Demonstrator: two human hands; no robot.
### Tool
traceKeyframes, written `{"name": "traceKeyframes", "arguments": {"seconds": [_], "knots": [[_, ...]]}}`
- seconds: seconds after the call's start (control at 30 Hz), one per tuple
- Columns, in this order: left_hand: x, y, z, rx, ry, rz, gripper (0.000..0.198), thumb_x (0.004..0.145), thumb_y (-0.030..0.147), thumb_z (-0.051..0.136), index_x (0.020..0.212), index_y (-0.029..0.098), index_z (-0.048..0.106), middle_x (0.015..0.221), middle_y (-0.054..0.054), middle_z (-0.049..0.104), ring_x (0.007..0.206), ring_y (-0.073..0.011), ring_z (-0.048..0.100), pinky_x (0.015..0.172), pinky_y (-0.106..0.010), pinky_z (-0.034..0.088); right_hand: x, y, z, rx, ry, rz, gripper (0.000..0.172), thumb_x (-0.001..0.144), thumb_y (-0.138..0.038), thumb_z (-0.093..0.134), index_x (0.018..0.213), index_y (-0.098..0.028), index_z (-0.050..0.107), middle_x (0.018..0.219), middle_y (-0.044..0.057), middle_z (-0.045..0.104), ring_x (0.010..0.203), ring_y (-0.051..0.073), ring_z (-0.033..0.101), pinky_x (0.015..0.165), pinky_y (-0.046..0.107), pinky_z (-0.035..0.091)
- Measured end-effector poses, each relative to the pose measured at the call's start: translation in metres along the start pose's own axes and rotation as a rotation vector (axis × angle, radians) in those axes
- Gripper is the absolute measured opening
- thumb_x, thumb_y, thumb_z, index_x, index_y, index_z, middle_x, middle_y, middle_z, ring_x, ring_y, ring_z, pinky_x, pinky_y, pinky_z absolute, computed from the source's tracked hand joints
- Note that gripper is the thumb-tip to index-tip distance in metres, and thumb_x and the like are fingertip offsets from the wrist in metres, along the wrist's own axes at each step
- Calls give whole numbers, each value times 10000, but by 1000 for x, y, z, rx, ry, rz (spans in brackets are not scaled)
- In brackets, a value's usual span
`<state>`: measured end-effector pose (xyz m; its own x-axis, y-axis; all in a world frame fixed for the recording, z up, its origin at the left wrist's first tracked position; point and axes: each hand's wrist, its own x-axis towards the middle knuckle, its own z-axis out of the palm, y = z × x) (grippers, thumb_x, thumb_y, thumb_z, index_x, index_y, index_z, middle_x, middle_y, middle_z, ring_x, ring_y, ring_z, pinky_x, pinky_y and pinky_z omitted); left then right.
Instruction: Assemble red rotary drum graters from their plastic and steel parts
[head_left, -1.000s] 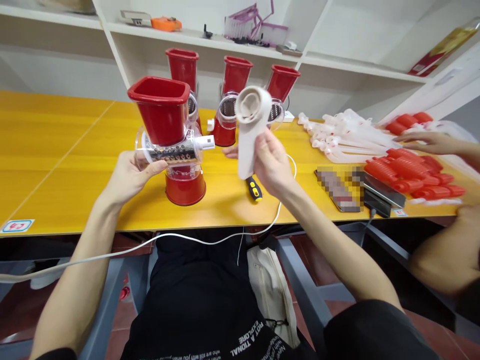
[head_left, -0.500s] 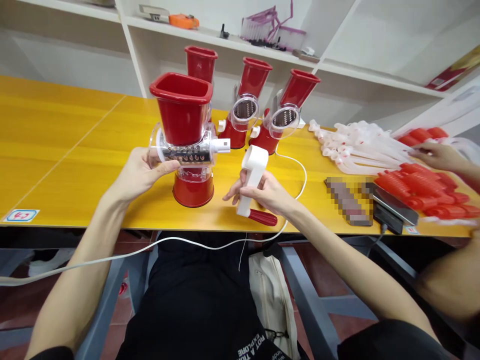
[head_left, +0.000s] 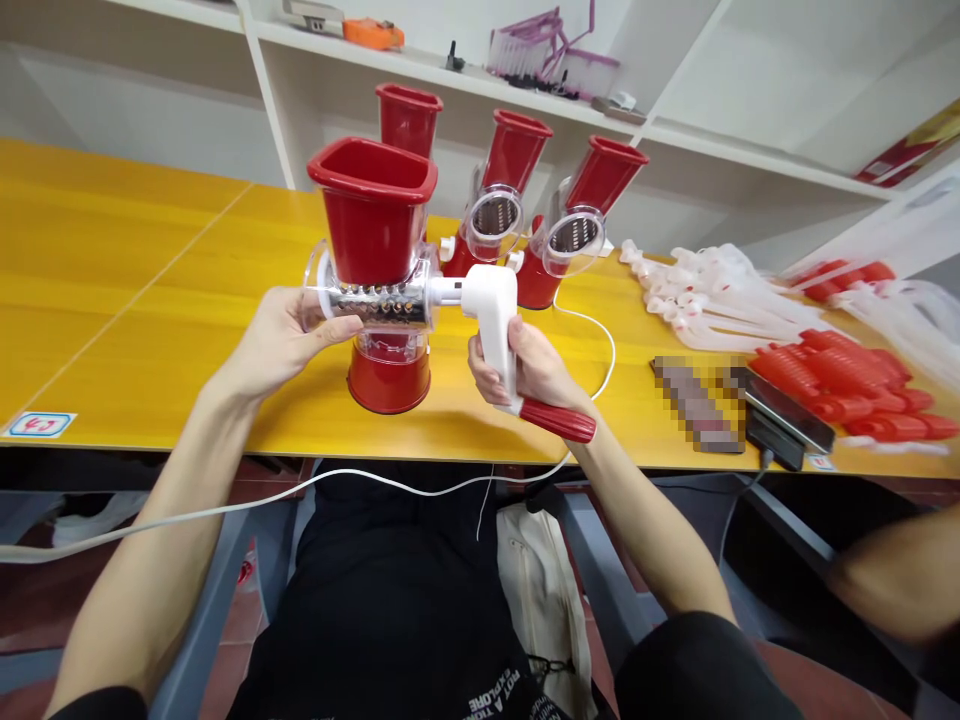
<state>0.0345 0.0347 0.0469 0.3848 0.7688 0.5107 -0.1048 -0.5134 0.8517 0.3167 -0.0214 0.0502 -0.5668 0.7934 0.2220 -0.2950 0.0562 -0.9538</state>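
Observation:
A red rotary grater (head_left: pixel 388 385) stands upright on the yellow table, with a metal drum lying across its clear housing. My left hand (head_left: pixel 289 335) grips the left end of that housing, thumb along the front. Closed around the white arm of a crank handle (head_left: pixel 496 310) is my right hand (head_left: pixel 529 365). The crank's white head meets the shaft sticking out of the drum's right side; how far the shaft sits inside is hidden. Its red grip (head_left: pixel 559 420) points down to the right, over my wrist.
Behind stand several more red graters (head_left: pixel 517 150). To the right lie translucent handles (head_left: pixel 712 290), red ribbed parts (head_left: pixel 840 375) and a phone (head_left: pixel 787 405). A white cable (head_left: pixel 420 493) runs along the table's front edge. Another person's arm (head_left: pixel 900 575) shows at the right.
My right hand has brought the crank up and right, and its head now meets the shaft. My left hand has kept its hold. The other person's hand has left the parts at the right.

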Motion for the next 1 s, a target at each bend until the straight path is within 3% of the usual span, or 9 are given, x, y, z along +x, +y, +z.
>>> {"name": "traceKeyframes", "arguments": {"seconds": [0.27, 0.47, 0.73, 1.0], "knots": [[1, -6, -2, -10, 3, -2, 357, 783, 437, 862, 1004, 164, 795, 979, -78, 802, 839, -163, 745, 839, -296, 612, 6, 5, -13, 45, -118, -26, 444, 1004, -577, 468, 920, -147, 400, 657, -50, 412, 431, 10, 379, 387, 135, 344], [1, -3, -4, -26, -10, -2, 366, 793, 445, 852, 1007, 154, 793, 957, -80, 801, 835, -168, 751, 846, -309, 618, 11, 9, -20, 123, -285, -72, 379, 1050, -500, 380, 930, -142, 408, 663, -41, 410, 425, 16, 383, 358, 133, 334], [1, -5, -3, -43, -16, -11, 386, 786, 462, 857, 971, 129, 794, 949, -101, 793, 857, -211, 751, 863, -395, 624, 11, 11, -24, 19, -211, -8, 461, 985, -591, 503, 960, -142, 402, 657, -41, 452, 458, 26, 422, 412, 145, 382], [4, -4, -7, -73, -10, -37, 420, 734, 436, 903, 1021, 148, 797, 937, -89, 789, 859, -225, 753, 907, -449, 617, 15, 8, -30, -15, -284, -40, 421, 1013, -543, 476, 995, -124, 435, 698, -15, 482, 529, 31, 462, 472, 154, 401]]}}
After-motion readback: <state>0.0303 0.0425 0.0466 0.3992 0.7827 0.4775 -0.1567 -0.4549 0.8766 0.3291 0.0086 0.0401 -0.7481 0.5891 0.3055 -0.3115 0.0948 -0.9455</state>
